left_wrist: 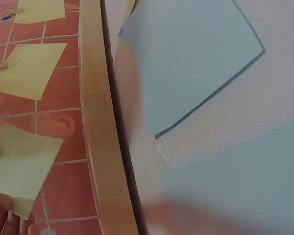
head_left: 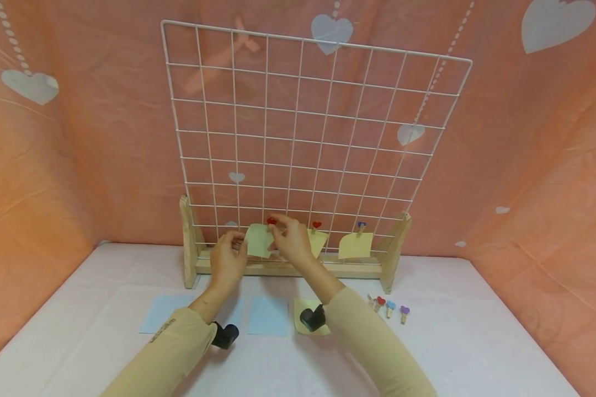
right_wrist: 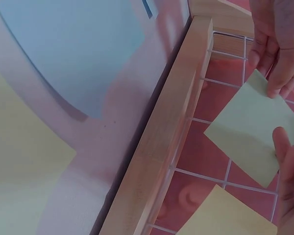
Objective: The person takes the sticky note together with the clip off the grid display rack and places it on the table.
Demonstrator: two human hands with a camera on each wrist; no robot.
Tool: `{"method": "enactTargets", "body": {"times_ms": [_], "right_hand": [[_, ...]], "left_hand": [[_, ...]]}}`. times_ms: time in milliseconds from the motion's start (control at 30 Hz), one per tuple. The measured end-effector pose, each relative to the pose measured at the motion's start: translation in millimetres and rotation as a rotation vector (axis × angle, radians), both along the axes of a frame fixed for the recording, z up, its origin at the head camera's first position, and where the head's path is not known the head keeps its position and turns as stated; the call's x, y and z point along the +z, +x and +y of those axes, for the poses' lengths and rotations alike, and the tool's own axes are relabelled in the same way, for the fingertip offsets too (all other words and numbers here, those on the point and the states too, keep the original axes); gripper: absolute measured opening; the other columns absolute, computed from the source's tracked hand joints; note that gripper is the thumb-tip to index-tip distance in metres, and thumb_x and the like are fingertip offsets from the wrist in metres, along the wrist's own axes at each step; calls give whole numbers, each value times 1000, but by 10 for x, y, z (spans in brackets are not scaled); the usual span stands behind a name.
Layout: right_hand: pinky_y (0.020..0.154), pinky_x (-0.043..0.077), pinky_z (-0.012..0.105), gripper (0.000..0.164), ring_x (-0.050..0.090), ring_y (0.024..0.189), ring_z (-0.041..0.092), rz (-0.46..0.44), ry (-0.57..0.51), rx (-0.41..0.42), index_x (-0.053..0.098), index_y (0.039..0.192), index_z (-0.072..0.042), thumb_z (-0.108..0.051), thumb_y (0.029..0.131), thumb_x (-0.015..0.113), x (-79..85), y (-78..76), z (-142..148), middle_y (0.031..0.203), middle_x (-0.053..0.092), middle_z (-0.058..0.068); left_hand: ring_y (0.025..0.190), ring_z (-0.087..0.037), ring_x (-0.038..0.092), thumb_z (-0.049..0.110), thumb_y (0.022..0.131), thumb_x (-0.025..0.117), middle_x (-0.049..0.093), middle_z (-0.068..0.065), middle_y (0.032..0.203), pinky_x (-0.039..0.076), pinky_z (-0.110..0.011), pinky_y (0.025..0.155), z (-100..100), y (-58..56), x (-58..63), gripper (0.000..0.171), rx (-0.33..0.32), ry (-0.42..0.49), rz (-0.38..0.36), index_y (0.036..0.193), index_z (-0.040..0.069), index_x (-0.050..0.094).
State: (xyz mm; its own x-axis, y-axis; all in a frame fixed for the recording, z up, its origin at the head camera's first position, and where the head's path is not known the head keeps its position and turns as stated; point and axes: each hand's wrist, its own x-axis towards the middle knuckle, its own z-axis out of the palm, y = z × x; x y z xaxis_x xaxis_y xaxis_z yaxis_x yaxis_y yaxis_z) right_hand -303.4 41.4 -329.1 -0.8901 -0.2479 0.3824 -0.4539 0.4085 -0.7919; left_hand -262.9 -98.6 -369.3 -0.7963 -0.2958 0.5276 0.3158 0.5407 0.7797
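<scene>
A pale green sticky note (head_left: 259,240) lies against the lower part of a white wire grid (head_left: 293,140). My left hand (head_left: 227,263) pinches the note's left edge between thumb and fingers, as the right wrist view also shows. At the note's upper right corner, my right hand (head_left: 292,241) pinches a small wooden clothespin with a red heart (head_left: 271,220); its fingers partly cover the pin. Just right of that hand, a yellow note (head_left: 317,241) hangs from another red-heart clothespin (head_left: 317,225). Farther right, a yellow note (head_left: 355,246) hangs from a blue-heart clothespin (head_left: 361,225).
The grid stands in a wooden base (head_left: 298,269) on a white tabletop (head_left: 457,331). In front lie blue notes (head_left: 268,316) and a yellow pad (head_left: 303,326), partly behind the right wrist's camera. Several heart clothespins (head_left: 389,309) lie at the right. Behind hangs a pink heart-print cloth (head_left: 506,138).
</scene>
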Motion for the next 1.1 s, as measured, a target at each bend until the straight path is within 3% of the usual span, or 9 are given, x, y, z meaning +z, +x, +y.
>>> {"method": "enactTargets", "body": {"times_ms": [267,433,667,800,967,1100], "right_hand": [[38,42,19,21,68,55,29,75,49,-45,65,114,-1,-7,95,57,16,-9,-12,107,70,19],[42,48,20,16,68,52,23,92,65,-73,67,106,-2,-4,94,58,20,-11,-19,103,72,17],[44,48,19,13,67,52,18,95,90,-138,67,104,-4,-8,94,59,10,20,-20,100,73,13],[52,47,20,10,69,63,19,161,101,-170,67,100,-5,-8,92,61,23,44,2,96,74,10],[61,50,24,10,71,80,22,223,94,-164,68,99,-4,-6,91,63,42,66,61,95,74,9],[56,50,24,13,70,68,21,196,65,-134,66,104,-3,-6,92,61,8,70,137,100,73,12]], "left_hand": [[81,-35,61,-2,88,59,64,-23,88,47,-37,71,8,2,14,12,6,-5,-14,97,-9,63],[80,-35,62,-3,87,60,65,-23,87,48,-36,70,18,6,4,10,8,-3,-3,95,-8,63],[79,-34,62,-3,87,60,65,-23,87,46,-34,69,30,35,9,10,-3,13,-32,94,-8,64],[81,-35,62,-3,87,60,65,-24,88,47,-34,70,27,58,3,10,-8,26,-44,95,-9,63],[84,-33,61,-2,89,59,65,-23,92,46,-30,70,-11,101,-26,11,-21,59,-89,97,-9,63],[84,-30,60,0,91,58,65,-22,93,44,-24,68,-62,160,-59,12,-26,72,-119,99,-8,63]]}}
